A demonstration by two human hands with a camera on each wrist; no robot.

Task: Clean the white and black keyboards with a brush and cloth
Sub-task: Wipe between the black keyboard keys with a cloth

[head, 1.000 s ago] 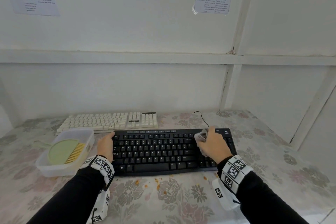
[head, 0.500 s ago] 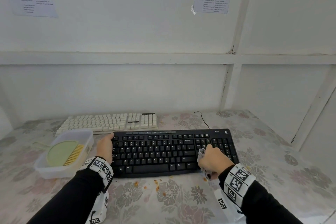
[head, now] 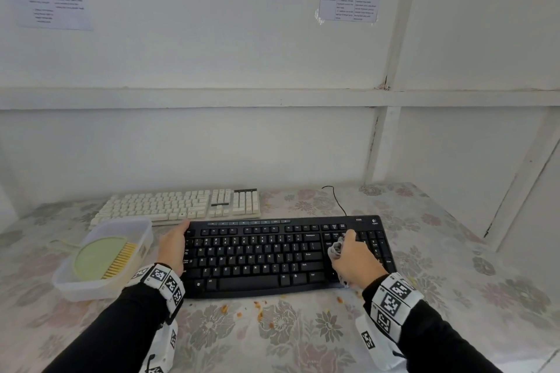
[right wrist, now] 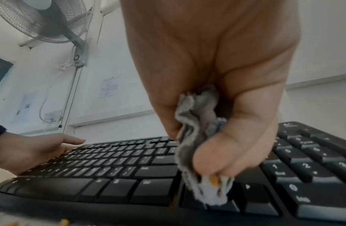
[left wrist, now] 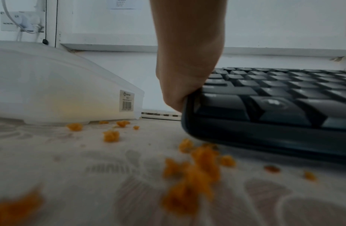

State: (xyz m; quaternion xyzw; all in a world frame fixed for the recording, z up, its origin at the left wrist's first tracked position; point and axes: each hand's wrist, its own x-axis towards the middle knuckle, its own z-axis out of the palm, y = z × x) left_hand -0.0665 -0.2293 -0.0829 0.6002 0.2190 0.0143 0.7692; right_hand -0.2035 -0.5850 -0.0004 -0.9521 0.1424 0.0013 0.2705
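The black keyboard (head: pixel 266 257) lies across the near middle of the table, and the white keyboard (head: pixel 178 206) sits behind it to the left. My right hand (head: pixel 348 247) grips a crumpled grey cloth (head: pixel 335 248) and presses it on the keys between the main block and the number pad. In the right wrist view the cloth (right wrist: pixel 197 122) hangs bunched from my right hand (right wrist: pixel 216 137) down onto the black keyboard (right wrist: pixel 110 168). My left hand (head: pixel 174 244) rests with straight fingers against the keyboard's left edge (left wrist: pixel 189 107). A green brush (head: pixel 100 257) with yellow bristles lies in a container.
The translucent plastic container (head: pixel 142 239) stands left of the black keyboard, close to my left wrist. Orange crumbs (head: pixel 260 309) are scattered on the floral tablecloth along the keyboard's front edge. A black cable (head: pixel 336 200) runs behind the keyboard. White wall lies behind.
My right hand swept the cloth from the keyboard's far right down to its front edge, then back up to the middle rows. The left hand stayed on the left edge.
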